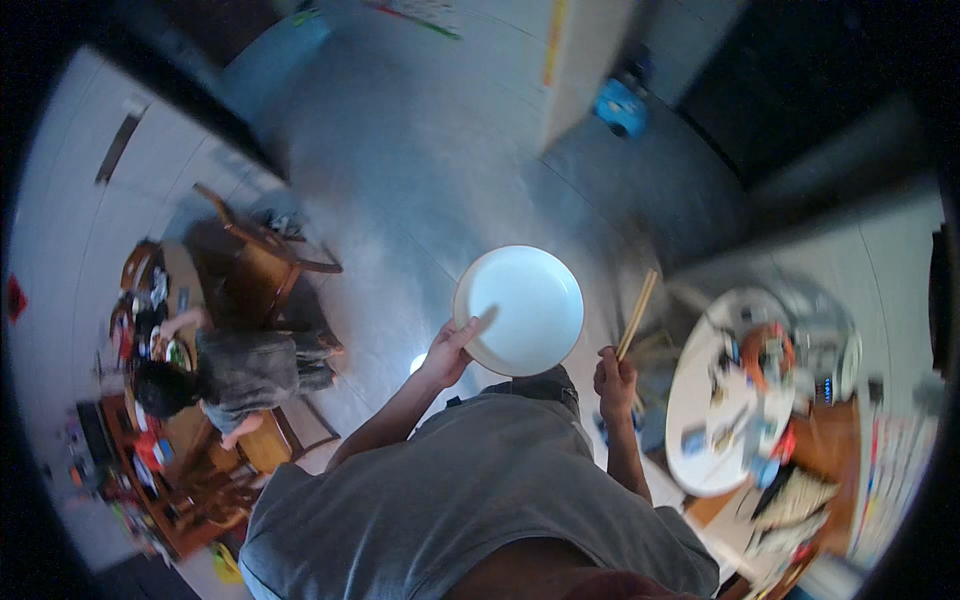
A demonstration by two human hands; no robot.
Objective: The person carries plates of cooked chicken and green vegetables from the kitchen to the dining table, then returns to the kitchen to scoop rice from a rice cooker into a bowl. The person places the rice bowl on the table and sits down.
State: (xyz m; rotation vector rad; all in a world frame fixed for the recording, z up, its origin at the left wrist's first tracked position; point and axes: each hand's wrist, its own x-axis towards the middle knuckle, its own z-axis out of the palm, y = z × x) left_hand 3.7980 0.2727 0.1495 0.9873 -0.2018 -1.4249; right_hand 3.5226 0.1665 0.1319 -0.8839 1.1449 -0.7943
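Observation:
My left hand (448, 354) grips the lower left rim of a round white plate (525, 307), thumb over its inner face. The plate has raised sides and a thin brown edge, and nothing lies in it. My right hand (616, 381) is closed around the lower ends of a pair of light wooden chopsticks (639, 311), which point up and away from me. Plate and chopsticks are held apart in front of my body, above the floor.
A wooden chair (262, 262) stands left, near another person (247, 367) leaning at a dining table (184, 289) with dishes. To the right is a cluttered white oval table (686, 420). A blue object (621, 107) sits on the grey floor (390, 172) by a wall end.

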